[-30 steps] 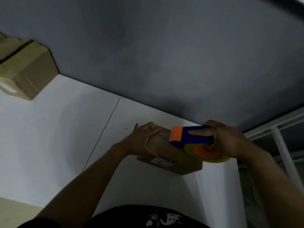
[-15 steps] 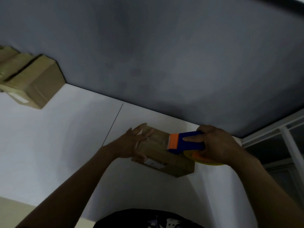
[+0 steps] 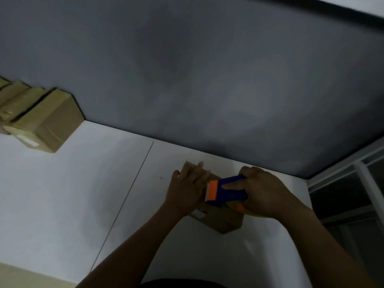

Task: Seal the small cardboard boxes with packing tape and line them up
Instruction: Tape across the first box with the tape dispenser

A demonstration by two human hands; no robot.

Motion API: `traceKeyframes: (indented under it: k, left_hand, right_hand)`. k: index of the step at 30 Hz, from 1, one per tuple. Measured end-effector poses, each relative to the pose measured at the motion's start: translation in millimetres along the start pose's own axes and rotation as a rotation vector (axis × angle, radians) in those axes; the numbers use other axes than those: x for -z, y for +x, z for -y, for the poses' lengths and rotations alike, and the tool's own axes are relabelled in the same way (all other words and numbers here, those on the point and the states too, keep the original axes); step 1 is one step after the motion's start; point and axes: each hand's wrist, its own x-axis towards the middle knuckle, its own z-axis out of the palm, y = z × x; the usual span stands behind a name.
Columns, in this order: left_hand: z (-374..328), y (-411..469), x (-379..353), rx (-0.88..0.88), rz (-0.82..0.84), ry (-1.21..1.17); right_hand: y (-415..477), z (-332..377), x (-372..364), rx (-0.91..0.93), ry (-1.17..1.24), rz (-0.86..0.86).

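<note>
1. The bare left hand [image 3: 187, 190] shows just below the frame's centre. The left forearm [image 3: 139, 252] is uncovered all the way to the bottom edge.
2. The bare right hand [image 3: 264, 194] shows to the right of it. The right forearm [image 3: 324, 256] is likewise unsleeved down to the lower right corner.
3. A dark, near-black garment [image 3: 182, 284] appears as a thin strip at bottom centre (too dim to tell fabric or print).

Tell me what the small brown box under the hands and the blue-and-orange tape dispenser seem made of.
The small brown box looks like matte cardboard: dull tan faces, crisp folded edges, a pale label on its side. The blue-and-orange tape dispenser is probably smooth moulded plastic: solid saturated colours, rounded body; dim light leaves its sheen unclear.
</note>
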Motion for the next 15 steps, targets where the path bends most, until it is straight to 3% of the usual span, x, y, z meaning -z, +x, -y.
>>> traceKeyframes:
  k: [15]
  left_hand:
    - [12.5,19.6,-0.6,-0.047,0.143,0.048]
  right_hand:
    - [-39.6,-27.6,1.7,-0.174,0.116,0.081]
